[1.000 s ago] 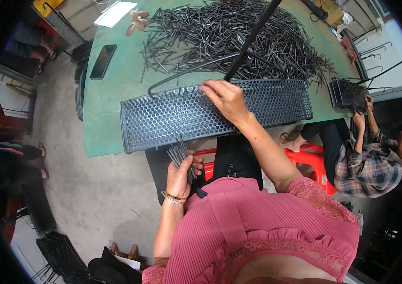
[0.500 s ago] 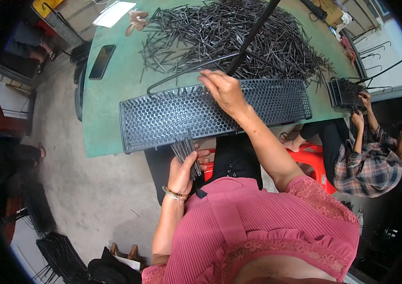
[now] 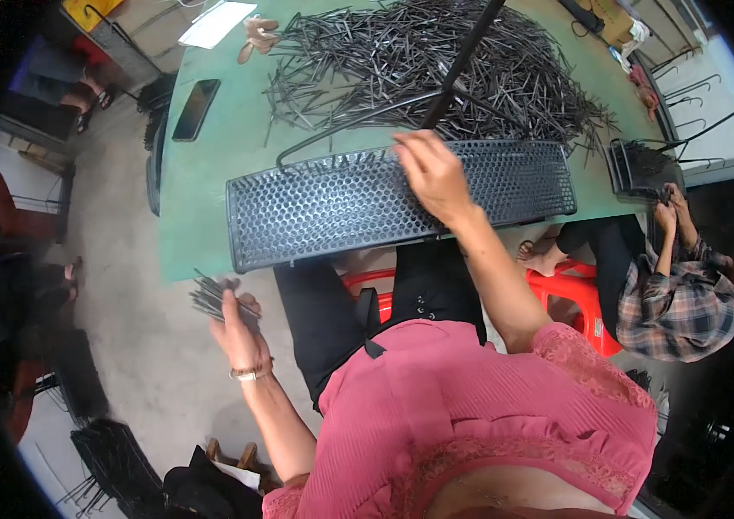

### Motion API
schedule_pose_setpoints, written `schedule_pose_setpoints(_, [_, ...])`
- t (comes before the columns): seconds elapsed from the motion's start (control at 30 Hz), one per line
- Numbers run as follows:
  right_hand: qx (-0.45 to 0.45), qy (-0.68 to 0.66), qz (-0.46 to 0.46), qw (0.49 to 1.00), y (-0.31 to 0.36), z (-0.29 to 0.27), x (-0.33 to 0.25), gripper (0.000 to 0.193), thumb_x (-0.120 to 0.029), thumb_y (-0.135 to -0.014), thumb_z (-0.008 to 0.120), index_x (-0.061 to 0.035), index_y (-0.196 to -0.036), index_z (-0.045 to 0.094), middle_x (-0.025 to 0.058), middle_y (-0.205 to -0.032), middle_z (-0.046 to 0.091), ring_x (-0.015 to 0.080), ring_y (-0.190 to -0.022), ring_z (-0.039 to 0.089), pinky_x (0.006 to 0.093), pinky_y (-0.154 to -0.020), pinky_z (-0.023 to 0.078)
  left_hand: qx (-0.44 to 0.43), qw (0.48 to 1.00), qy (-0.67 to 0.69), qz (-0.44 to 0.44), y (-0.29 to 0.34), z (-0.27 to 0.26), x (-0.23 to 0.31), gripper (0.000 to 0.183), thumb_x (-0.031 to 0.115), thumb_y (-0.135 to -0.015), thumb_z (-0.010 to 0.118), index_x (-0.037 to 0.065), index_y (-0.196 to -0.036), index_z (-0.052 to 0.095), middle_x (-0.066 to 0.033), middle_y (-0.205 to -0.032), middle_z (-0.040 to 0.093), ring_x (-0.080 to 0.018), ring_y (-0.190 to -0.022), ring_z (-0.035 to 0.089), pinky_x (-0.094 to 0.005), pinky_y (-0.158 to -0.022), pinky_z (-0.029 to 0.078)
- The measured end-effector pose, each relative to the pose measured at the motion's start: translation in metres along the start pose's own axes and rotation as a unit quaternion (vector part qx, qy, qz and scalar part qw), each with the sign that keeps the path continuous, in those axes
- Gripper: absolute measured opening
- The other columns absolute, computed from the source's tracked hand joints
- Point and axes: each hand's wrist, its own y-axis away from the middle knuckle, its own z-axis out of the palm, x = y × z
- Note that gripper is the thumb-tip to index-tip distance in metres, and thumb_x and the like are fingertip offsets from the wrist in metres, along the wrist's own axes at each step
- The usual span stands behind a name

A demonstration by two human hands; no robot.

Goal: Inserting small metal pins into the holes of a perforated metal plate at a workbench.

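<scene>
A long dark perforated metal panel (image 3: pixel 323 212) lies tilted at the table's near edge, with a row of short dark pieces along its far side. Over its middle, near the far edge, is my right hand (image 3: pixel 438 177), fingers pinched together; what they hold, if anything, is hidden. My left hand (image 3: pixel 241 339) is off the panel's near left corner, above the floor, closed around a bundle of thin dark rods (image 3: pixel 209 299). A large pile of similar rods (image 3: pixel 367 56) covers the table beyond the panel.
The green table (image 3: pixel 189 208) carries a phone (image 3: pixel 195 110), a glove (image 3: pixel 258 37) and white paper (image 3: pixel 216 24) at left. A dark bar (image 3: pixel 471 52) rises behind the panel. At right a co-worker in a plaid shirt (image 3: pixel 678 303) handles another dark rack (image 3: pixel 639 169), beside a red stool (image 3: pixel 570 298).
My left hand has swung left with the bundle, from below the panel to beyond its near left corner. My right hand stays over the panel, shifting slightly right in view.
</scene>
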Motion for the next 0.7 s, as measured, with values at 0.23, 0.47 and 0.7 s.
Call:
schedule_pose_setpoints(0.23, [0.034,0.165,0.114,0.979,0.054,-0.079,0.026,0.018,-0.012,-0.084,0.061,-0.0010,-0.098,0.065,0.0147,-0.101,0.061,0.0302,-0.094,0.057,0.0367,-0.083,0.045,-0.037,0.975,-0.217,0.034,-0.028,-0.014,-0.016,0.023,0.025,-0.091,0.052,0.002,-0.096,0.053,-0.0053,-0.064,0.059,-0.0098,-0.051,0.055,-0.0232,-0.048,0.042])
schedule_pose_setpoints(0.47, [-0.001,0.157,0.113,0.981,0.086,-0.093,0.052,0.023,-0.015,-0.086,0.060,-0.0002,-0.104,0.061,0.0162,-0.117,0.052,0.0328,-0.107,0.048,0.0405,-0.090,0.039,0.000,0.977,-0.189,0.095,-0.009,0.003,-0.029,0.015,0.014,-0.091,0.048,-0.001,-0.094,0.051,-0.0074,-0.063,0.060,-0.0112,-0.050,0.055,-0.0241,-0.045,0.042])
schedule_pose_setpoints(0.7, [0.001,0.140,0.112,0.984,0.086,-0.101,0.061,0.023,-0.015,-0.085,0.060,0.0005,-0.102,0.062,0.0175,-0.118,0.053,0.0334,-0.109,0.048,0.0395,-0.092,0.039,0.019,0.974,-0.198,0.108,0.015,0.002,-0.039,0.017,0.015,-0.092,0.046,-0.001,-0.096,0.050,-0.0088,-0.066,0.062,-0.0139,-0.052,0.060,-0.0248,-0.048,0.045])
